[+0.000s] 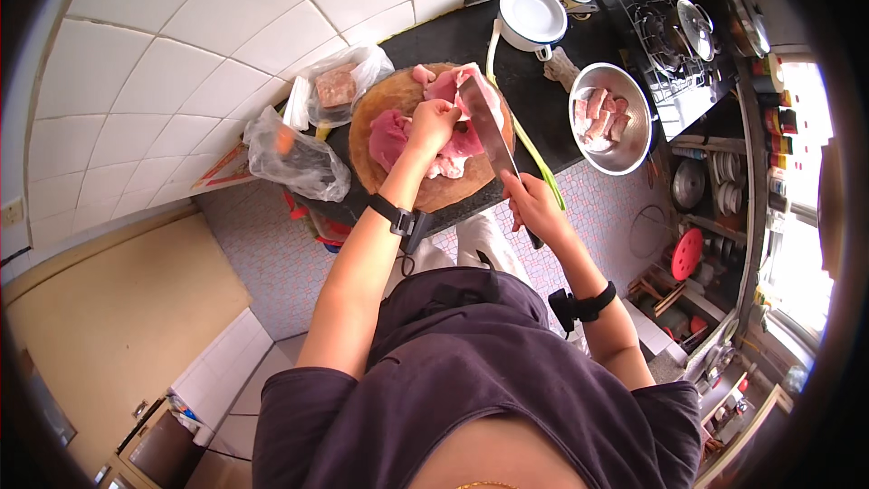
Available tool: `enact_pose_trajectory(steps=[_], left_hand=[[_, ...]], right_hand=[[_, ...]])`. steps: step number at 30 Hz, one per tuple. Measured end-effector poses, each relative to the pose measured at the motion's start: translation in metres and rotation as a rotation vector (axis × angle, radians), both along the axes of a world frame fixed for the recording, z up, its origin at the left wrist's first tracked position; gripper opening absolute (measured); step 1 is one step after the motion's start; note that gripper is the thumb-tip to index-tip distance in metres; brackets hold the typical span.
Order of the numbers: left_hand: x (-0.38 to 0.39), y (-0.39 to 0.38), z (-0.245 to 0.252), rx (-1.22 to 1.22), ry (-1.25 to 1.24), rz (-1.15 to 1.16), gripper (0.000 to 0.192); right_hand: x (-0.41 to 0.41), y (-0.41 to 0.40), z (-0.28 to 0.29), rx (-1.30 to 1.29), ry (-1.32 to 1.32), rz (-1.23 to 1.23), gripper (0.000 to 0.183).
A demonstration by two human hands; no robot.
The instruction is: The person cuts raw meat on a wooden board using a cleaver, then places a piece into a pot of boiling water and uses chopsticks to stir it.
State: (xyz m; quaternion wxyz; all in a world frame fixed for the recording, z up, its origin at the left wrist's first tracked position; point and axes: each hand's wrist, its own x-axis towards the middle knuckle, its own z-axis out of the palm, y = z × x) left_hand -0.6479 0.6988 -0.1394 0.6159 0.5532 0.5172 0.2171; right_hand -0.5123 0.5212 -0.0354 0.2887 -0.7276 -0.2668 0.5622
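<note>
Raw pink meat lies in pieces on a round wooden chopping board at the counter's edge. My right hand grips the handle of a cleaver-like kitchen knife, its broad blade tilted over the meat. Just left of the blade, my left hand pinches part of the meat with bent fingers. Both wrists wear black straps. A long green onion rests along the board's right side. Part of the meat is hidden under my left hand and the blade.
A metal bowl of meat pieces stands right of the board. Behind it are a white enamel pot and a gas stove. Plastic bags, one around a reddish block and one around an orange item, lie to the left, beside the tiled wall.
</note>
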Motion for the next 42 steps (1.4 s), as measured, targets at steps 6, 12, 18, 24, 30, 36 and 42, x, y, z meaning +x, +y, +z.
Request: enact_pose_trajectory(steps=[6, 12, 18, 24, 30, 36, 42], left_hand=[[-0.007, -0.015, 0.002, 0.132, 0.007, 0.071, 0.028], [-0.011, -0.024, 0.001, 0.206, -0.001, 0.097, 0.024], [-0.009, -0.039, 0.000, 0.308, 0.015, 0.110, 0.019], [-0.009, -0.041, -0.004, 0.292, -0.038, 0.145, 0.018], [-0.020, -0.037, -0.020, 0.139, -0.115, 0.237, 0.014], [-0.016, -0.050, 0.003, 0.265, -0.042, 0.143, 0.014], [-0.031, -0.035, 0.013, -0.092, -0.278, 0.322, 0.011]], right_hand=[[-0.007, -0.001, 0.002, -0.062, -0.031, 0.050, 0.054], [-0.010, -0.004, 0.004, -0.086, 0.007, 0.027, 0.055], [-0.013, 0.005, -0.009, -0.058, 0.003, 0.001, 0.055], [-0.012, 0.046, -0.020, 0.052, -0.108, 0.078, 0.052], [-0.009, 0.006, -0.009, -0.050, -0.172, 0.149, 0.052], [-0.009, 0.040, -0.019, 0.114, -0.264, 0.193, 0.047], [-0.005, 0.017, -0.016, 0.101, -0.313, 0.262, 0.044]])
